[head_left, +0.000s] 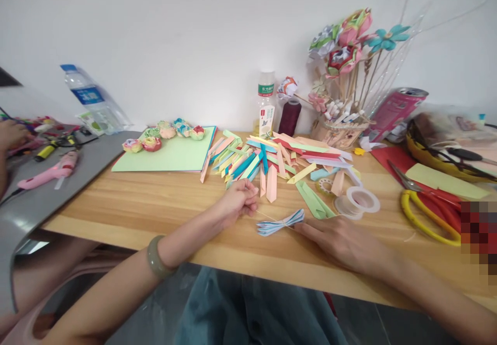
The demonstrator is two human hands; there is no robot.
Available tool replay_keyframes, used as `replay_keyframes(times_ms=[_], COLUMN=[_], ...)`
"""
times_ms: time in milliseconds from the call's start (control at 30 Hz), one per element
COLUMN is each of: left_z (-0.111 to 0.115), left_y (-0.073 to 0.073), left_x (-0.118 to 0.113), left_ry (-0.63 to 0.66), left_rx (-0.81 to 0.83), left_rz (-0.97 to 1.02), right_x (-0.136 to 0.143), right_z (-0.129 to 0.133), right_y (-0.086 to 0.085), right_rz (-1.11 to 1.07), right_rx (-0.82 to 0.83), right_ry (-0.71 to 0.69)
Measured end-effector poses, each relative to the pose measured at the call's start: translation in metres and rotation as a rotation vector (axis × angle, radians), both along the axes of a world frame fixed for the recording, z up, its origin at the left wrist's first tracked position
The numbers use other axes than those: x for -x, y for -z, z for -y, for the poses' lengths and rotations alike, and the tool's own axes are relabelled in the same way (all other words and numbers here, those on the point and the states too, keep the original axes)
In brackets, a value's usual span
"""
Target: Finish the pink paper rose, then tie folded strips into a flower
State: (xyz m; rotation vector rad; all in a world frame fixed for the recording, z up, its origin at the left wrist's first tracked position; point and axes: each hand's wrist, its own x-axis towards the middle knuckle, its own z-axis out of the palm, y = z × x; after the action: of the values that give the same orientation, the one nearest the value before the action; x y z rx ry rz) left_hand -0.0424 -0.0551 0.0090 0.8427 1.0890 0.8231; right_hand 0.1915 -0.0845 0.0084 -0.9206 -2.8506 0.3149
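Observation:
A bundle of folded blue, pink and white paper strips lies on the wooden table, cinched at its middle by a thin pale thread and fanned at both ends. My left hand pinches the thread to the left of the bundle, with fingers closed. At the bundle's right end is my right hand, its fingers pressed together where the thread's other side runs into them. Its fingertips are partly hidden behind the bundle. Just beyond my right hand stands a spool of clear ribbon or thread.
Many folded coloured paper strips are heaped behind my hands. Green paper bears several paper flowers. Yellow-and-red scissors lie right. A bottle and flower basket stand behind. Another person's hand and a pink glue gun are left.

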Motion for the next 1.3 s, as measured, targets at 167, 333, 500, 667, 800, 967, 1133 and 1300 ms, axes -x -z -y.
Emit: replay_keyframes(times_ms=[167, 333, 500, 667, 800, 967, 1133, 1300], left_z=[-0.002, 0.000, 0.000, -0.011, -0.017, -0.007, -0.002, -0.009], left_y=[-0.013, -0.039, -0.052, -0.046, -0.029, -0.006, -0.006, -0.012], left_x=[-0.004, -0.025, -0.050, -0.056, -0.046, -0.041, -0.053, -0.054], left_ry=[0.047, 0.267, 0.269, 0.282, 0.137, 0.368, 0.433, 0.289], left_rx=[-0.079, -0.389, -0.701, -0.721, -0.587, -0.480, -0.282, -0.136], left_rz=[-0.041, -0.216, -0.373, -0.315, -0.379, -0.395, -0.152, -0.034], right_x=[0.007, 0.019, 0.023, 0.021, 0.018, 0.016, 0.018, 0.003], right_z=[0.002, -0.001, -0.007, -0.012, -0.015, -0.020, -0.028, -0.034], right_y=[-0.005, -0.016, -0.023, -0.034, -0.045, -0.052, -0.056, -0.060], right_rz=[-0.020, -0.332, -0.615, -0.597, -0.655, -0.675, -0.683, -0.790], right_rx=[0.141, 0.466, 0.987, 1.050, 1.084, 1.051, 0.970, 0.824], right_ry=[0.150, 0.371, 0.419, 0.403, 0.443, 0.422, 0.399, 0.510])
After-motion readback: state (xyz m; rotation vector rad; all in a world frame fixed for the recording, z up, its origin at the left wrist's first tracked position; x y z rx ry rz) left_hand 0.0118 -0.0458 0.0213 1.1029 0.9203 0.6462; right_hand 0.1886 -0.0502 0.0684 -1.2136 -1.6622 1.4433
